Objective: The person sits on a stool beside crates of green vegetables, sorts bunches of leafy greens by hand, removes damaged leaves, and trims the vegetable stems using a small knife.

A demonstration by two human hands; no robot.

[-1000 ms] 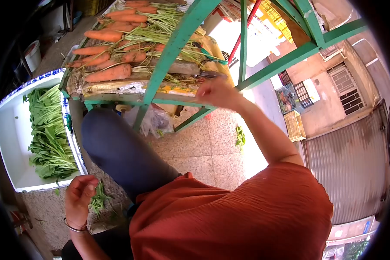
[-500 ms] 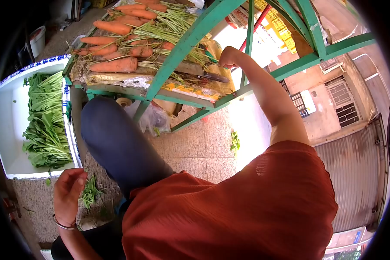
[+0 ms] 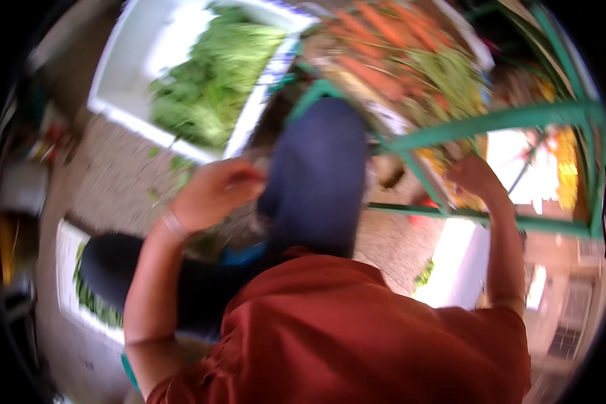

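Observation:
My left hand, blurred, is in the air beside my knee, just below the white foam box. Its fingers are loosely curved and apart, with nothing visible in them. Green leafy vegetables lie along one side of that box. My right hand is closed at the near edge of the green-framed stand, close to the carrot stems. Whatever its fingers grip, if anything, is hidden. Orange carrots with long green tops lie heaped on the stand.
My bent knee rises between the box and the stand. A second white box with greens is at the lower left. Loose leaves lie on the floor. Green bars cross in front of my right arm.
My view has turned left, so the box and stand appear farther right. My left hand has lifted toward my knee. My right hand has come lower along the stand's edge.

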